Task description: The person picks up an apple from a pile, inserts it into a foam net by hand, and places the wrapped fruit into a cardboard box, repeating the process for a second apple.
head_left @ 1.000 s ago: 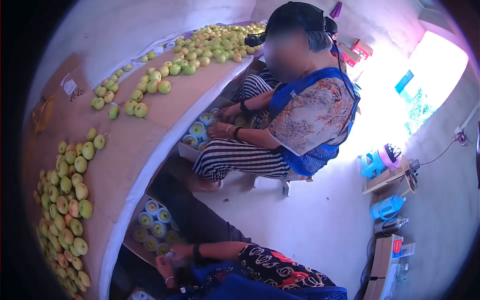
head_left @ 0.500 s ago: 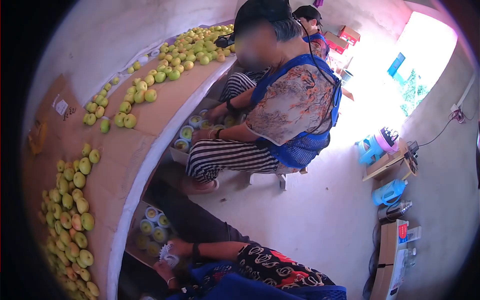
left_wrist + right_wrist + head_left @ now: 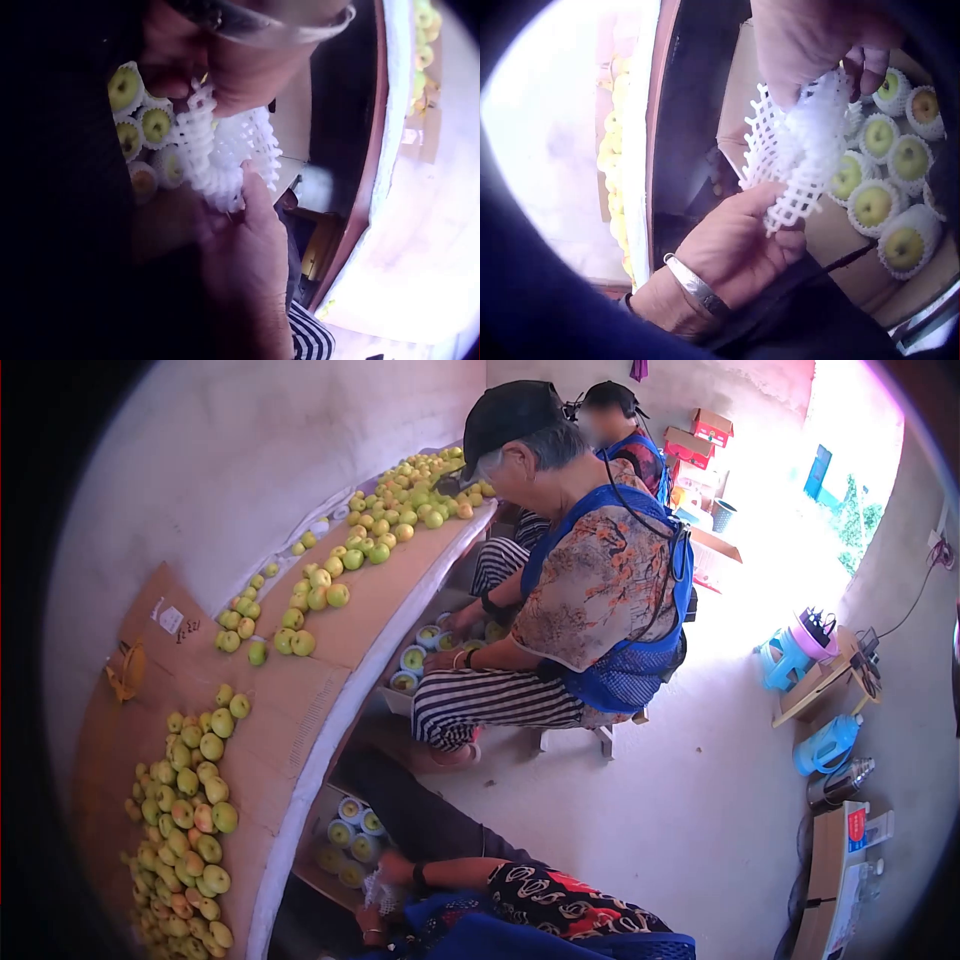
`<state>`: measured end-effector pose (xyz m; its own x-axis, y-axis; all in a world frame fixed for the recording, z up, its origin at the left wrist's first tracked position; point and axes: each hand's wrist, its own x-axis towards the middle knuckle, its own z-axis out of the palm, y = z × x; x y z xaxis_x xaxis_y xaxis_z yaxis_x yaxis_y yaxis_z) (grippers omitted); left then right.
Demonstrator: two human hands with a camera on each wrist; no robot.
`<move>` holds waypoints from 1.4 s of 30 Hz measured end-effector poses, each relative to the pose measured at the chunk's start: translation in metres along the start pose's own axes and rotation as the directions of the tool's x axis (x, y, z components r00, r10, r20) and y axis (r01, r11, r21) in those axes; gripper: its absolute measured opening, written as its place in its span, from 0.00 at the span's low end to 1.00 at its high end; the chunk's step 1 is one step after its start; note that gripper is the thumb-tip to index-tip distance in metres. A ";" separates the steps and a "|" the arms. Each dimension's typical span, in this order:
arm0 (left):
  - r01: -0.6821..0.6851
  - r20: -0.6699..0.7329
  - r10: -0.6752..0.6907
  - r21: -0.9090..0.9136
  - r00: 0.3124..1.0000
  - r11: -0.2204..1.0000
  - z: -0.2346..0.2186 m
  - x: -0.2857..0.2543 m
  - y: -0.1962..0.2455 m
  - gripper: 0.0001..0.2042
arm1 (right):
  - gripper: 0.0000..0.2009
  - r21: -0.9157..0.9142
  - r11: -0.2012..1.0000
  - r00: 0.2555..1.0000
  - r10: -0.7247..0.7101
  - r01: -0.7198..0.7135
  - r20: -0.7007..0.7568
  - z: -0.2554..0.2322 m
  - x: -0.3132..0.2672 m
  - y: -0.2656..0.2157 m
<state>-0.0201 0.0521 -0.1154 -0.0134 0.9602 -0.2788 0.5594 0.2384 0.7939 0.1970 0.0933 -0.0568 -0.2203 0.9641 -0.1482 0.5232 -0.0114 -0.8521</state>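
Observation:
Both of my hands hold one white foam net sleeve (image 3: 802,150) over an open cardboard box (image 3: 325,880) of green-yellow fruit wrapped in the same netting (image 3: 874,206). My right hand (image 3: 817,45) pinches the sleeve's upper end. My left hand (image 3: 735,255), a silver bangle on its wrist, holds the lower end with its thumb. The left wrist view shows the sleeve (image 3: 225,154) stretched between the left hand (image 3: 240,60) and the right hand (image 3: 247,247). No fruit shows inside it. In the head view the hands and sleeve (image 3: 378,890) sit at the bottom, beside the bench.
A long bench covered in cardboard (image 3: 300,690) carries several heaps of loose green-yellow fruit (image 3: 185,800). Another person (image 3: 580,600) sits on a stool packing fruit into a second box (image 3: 425,655). A blue jug (image 3: 828,745), a flask and cartons stand on the floor at right.
The white sleeve has come up between my hands, above the box's near edge. My head has turned, so the bench and the seated person sit further right in view.

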 end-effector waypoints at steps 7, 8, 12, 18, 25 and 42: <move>-0.049 0.195 0.011 0.190 0.981 0.980 -0.008 -0.011 0.027 0.19 | 0.09 -0.281 0.954 0.993 -0.117 0.104 -0.028 0.003 -0.005 -0.002; 0.195 0.172 -0.190 -0.012 0.967 0.981 -0.005 -0.014 0.037 0.23 | 0.09 -0.282 0.953 0.992 -0.126 0.113 -0.028 0.007 -0.002 0.004; -0.001 0.249 0.014 -0.053 0.968 0.999 -0.012 -0.019 0.041 0.28 | 0.11 -0.279 0.952 0.990 -0.142 0.130 -0.025 0.011 -0.004 0.000; 0.091 0.278 -0.081 -0.025 0.957 0.996 -0.006 0.002 0.006 0.29 | 0.12 -0.003 0.988 0.956 -0.152 0.157 0.253 0.007 -0.017 -0.016; 0.443 0.404 -0.284 -0.383 0.869 0.811 -0.018 -0.072 0.090 0.34 | 0.07 -0.050 0.972 0.959 -0.219 0.231 0.180 0.011 -0.018 -0.015; 0.002 -0.107 -0.280 -0.931 0.954 0.364 -0.022 -0.038 0.102 0.20 | 0.15 0.784 0.618 0.860 -0.368 -0.059 0.355 0.066 0.029 0.065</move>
<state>0.0195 0.0428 -0.0115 -0.2581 0.8651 -0.4301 -0.5681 0.2242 0.7918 0.1709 0.1030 -0.1499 -0.6738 0.7389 0.0077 -0.3088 -0.2721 -0.9114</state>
